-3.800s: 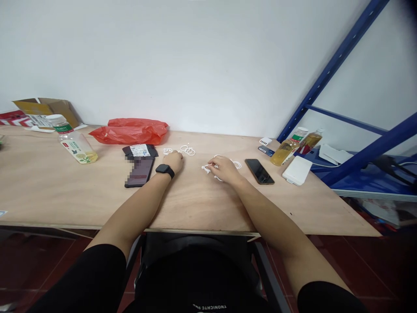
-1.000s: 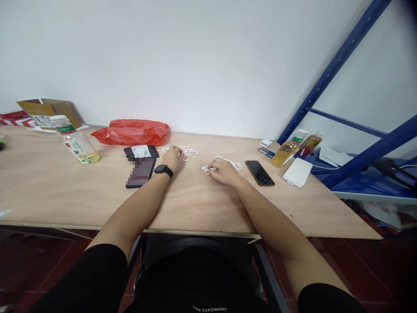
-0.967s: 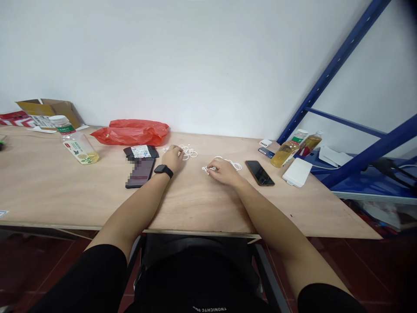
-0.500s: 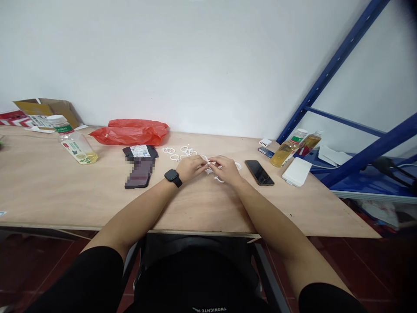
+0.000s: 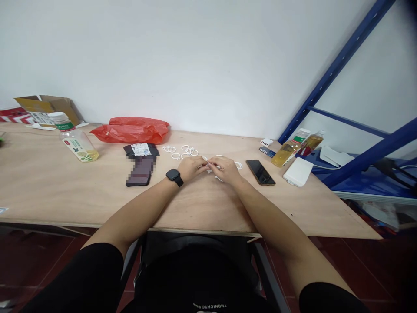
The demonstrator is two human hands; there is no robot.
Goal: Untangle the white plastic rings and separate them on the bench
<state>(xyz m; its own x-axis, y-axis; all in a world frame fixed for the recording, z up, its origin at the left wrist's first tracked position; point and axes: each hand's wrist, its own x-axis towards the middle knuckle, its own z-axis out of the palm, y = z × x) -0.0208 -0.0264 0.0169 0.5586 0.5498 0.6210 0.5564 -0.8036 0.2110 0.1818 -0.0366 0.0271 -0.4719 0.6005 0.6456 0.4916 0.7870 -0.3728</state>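
My left hand point(image 5: 193, 168) and my right hand point(image 5: 226, 168) meet fingertip to fingertip over the wooden table point(image 5: 202, 208). Both are closed in a pinch on a small white piece point(image 5: 208, 164), mostly hidden by the fingers. Several white rings point(image 5: 189, 151) lie loose just beyond and left of my left hand. Another white ring point(image 5: 239, 165) rests right beside my right hand, and bits of white show beneath the fingers. A black watch is on my left wrist.
Left of my hands are a black package point(image 5: 141, 150), a red plastic bag point(image 5: 133, 130), a bottle point(image 5: 78, 141) and a carton point(image 5: 48, 108). To the right lie a phone point(image 5: 259, 172), a white case point(image 5: 298, 171), a bottle point(image 5: 286, 150) and a blue metal frame point(image 5: 339, 58).
The view has shifted slightly. My hands stay together, and the white strip that stuck out below my right hand's fingers is now mostly out of sight.
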